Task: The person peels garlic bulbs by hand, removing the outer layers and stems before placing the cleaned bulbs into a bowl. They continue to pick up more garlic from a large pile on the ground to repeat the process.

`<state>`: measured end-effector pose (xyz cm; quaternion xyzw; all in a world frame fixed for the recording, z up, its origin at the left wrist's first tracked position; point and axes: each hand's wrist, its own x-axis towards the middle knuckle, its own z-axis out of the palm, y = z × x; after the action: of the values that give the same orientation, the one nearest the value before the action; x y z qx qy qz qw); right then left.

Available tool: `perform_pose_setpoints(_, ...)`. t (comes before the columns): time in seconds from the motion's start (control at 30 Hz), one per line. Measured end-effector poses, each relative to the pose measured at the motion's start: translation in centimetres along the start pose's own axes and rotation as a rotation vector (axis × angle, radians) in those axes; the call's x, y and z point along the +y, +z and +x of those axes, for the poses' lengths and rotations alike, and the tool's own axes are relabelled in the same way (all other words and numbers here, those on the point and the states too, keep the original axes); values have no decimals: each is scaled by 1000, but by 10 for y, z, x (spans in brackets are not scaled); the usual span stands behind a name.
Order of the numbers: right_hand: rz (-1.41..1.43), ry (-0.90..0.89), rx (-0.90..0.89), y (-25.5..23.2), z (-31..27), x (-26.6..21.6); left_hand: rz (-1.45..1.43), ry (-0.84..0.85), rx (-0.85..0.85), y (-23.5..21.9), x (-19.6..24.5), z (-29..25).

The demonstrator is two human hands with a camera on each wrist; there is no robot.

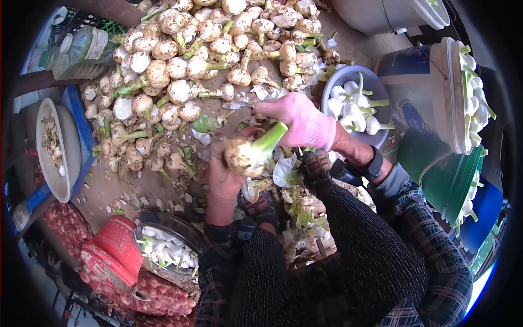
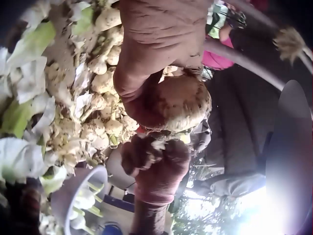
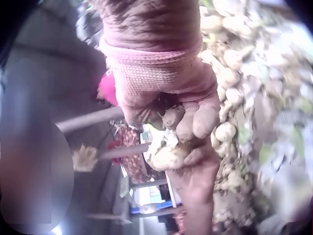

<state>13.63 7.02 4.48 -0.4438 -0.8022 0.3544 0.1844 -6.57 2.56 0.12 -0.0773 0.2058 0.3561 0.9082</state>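
Note:
A soil-marked bulb with a thick green cut stem is gripped by the bare left hand. The right hand, in a pink glove, is just above and beside it with curled fingers. In the left wrist view the left thumb and fingers wrap the bulb, and the gloved hand meets its edge. The right wrist view has the gloved fingers bent at the top of the bulb; what lies inside them is hidden.
Unpeeled bulbs are heaped at the back. White peeled bulbs lie in a grey-purple basin at right, beside buckets. A metal bowl and a red bucket stand front left. Peelings lie between the feet.

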Motion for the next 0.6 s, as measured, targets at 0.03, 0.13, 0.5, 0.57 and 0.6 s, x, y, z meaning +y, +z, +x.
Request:
perform_pose_setpoints(0.03,14,77,-166,-3,5,-4,-2,-1,3,-4,-3,0)
perform_pose_setpoints(0.13,441,28,1,0,-1,1,166,262,145,-8,-10,3)
perform_pose_setpoints(0.5,1063,448,-26,20,-31,2,759,516,121,22,-12,11)
perform_pose_setpoints(0.57,1119,534,10,19,-29,-1,747,501,128,24,-12,12)
perform_pose_setpoints(0.6,1173,623,51,18,-28,-4,736,484,132,25,-12,12)
